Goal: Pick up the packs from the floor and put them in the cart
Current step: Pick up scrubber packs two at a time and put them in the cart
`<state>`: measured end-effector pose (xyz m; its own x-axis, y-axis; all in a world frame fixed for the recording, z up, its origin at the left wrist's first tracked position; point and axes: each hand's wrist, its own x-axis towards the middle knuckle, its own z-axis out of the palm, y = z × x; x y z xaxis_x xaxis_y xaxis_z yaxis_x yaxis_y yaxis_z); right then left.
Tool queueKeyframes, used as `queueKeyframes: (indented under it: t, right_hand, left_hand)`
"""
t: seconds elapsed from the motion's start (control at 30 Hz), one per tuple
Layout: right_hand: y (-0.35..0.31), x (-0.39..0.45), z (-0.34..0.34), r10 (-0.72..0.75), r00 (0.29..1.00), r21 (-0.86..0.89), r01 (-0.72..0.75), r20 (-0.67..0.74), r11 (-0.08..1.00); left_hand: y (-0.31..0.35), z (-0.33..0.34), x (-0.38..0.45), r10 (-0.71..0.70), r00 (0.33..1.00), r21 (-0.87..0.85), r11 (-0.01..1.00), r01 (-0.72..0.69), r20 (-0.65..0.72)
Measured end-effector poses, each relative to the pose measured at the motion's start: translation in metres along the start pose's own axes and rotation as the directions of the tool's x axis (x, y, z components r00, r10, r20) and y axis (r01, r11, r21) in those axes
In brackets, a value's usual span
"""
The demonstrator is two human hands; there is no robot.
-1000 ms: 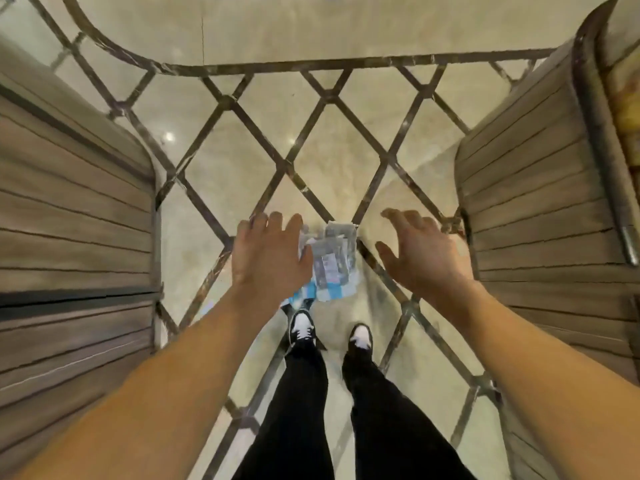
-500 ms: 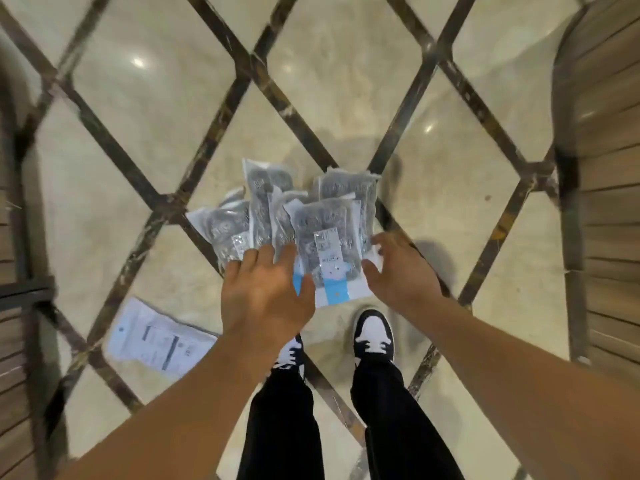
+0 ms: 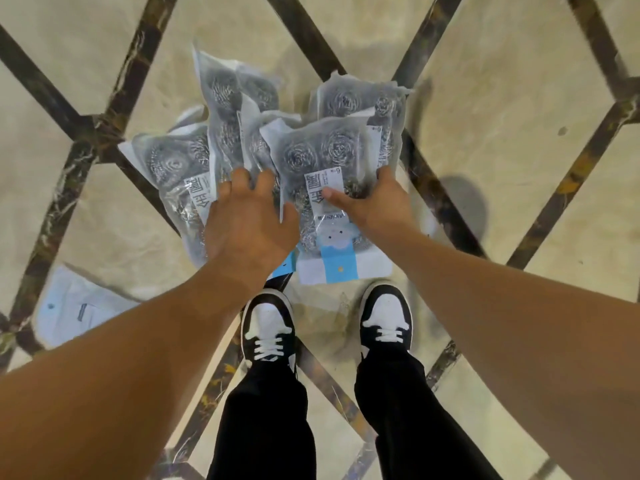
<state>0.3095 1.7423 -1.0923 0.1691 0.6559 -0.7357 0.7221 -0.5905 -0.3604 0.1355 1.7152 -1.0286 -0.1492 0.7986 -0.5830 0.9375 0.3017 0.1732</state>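
At far left, a flat white-and-blue plastic pack (image 3: 79, 308) is seen lying alone on the beige marble floor with dark diagonal inlay (image 3: 502, 109). A fanned heap of clear plastic packs of steel-wool scourers (image 3: 242, 133) lies just ahead of the black-and-white sneakers (image 3: 268, 327). The left hand (image 3: 247, 223) is spread flat on the heap, nothing gripped. The right hand (image 3: 372, 199) is laid open on the front pack (image 3: 323, 157), thumb on its label, nothing pinched. The packs are judged light, crinkly and slippery; several are best gathered by their edges.
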Motion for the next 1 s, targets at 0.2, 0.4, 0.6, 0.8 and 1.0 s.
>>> queueKeyframes:
  t: [0.2, 0.4, 0.6, 0.8, 1.0]
  right_hand:
    - [0.019, -0.004, -0.016, -0.078, 0.996, 0.291, 0.084, -0.032, 0.953]
    - [0.06, 0.003, -0.073, 0.078, 0.986, 0.562, 0.017, -0.144, 0.827]
    - [0.098, 0.021, -0.113, 0.193, 0.968, 0.678, -0.035, -0.159, 0.734]
    - [0.119, 0.039, -0.119, 0.216, 0.962, 0.689, -0.044, -0.165, 0.723]
    - [0.121, 0.04, -0.12, 0.189, 0.976, 0.688, -0.06, -0.113, 0.723]
  left_hand:
    - [0.008, 0.006, 0.004, 0.112, 0.985, 0.043, 0.993, -0.107, -0.135]
    - [0.042, 0.016, 0.02, 0.133, 0.981, -0.04, 0.989, -0.14, -0.139]
    - [0.086, 0.045, 0.055, 0.005, 0.998, -0.302, 0.953, -0.022, -0.056]
    - [0.122, 0.06, 0.078, -0.315, 0.949, -0.417, 0.863, 0.283, -0.007]
    - [0.124, 0.06, 0.088, -0.437, 0.899, -0.445, 0.798, 0.407, 0.038]
